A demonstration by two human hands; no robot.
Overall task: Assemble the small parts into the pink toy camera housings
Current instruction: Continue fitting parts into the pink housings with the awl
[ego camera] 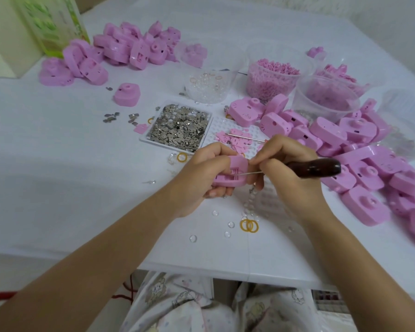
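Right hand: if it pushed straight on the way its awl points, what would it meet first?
The pink housing; the tip of the awl sits at its open inside. Behind it, probably fingers of the left hand, though depth is unclear.

A tray (143, 139) holding metal clips (180, 127) lies between the left housing pile (134, 51) and the right housing pile (328, 131).

pink housing (229, 172) | open side up | held above table (82, 188)

White table (58, 188), pale wall (345, 10)
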